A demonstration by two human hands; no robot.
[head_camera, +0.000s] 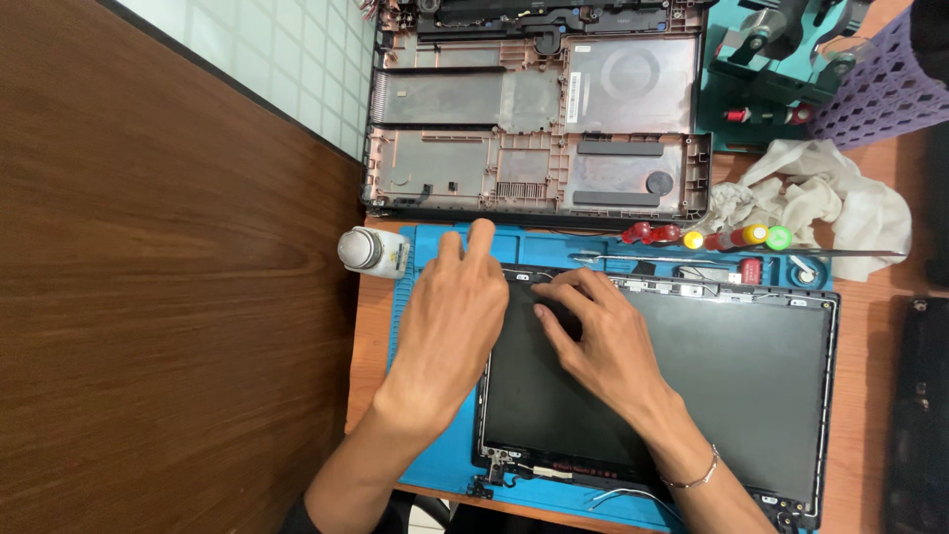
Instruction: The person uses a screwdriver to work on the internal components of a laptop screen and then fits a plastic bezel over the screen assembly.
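Both hands' fingers point(571, 289) press the laptop screen panel's point(732, 366) top-left corner.

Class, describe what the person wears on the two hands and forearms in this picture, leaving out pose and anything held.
Both hands are bare, with no gloves or rings to be seen. The left hand and its forearm carry nothing. The right hand has a thin silver bracelet at the wrist. The forearms are bare; a dark sleeve edge shows near the left elbow.

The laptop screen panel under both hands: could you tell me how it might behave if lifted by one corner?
The screen panel looks thin, wide and bare of bezel, so it would probably flex and crack easily. Thin cables trail from its hinge edge and might snag. Its glossy face seems slippery.
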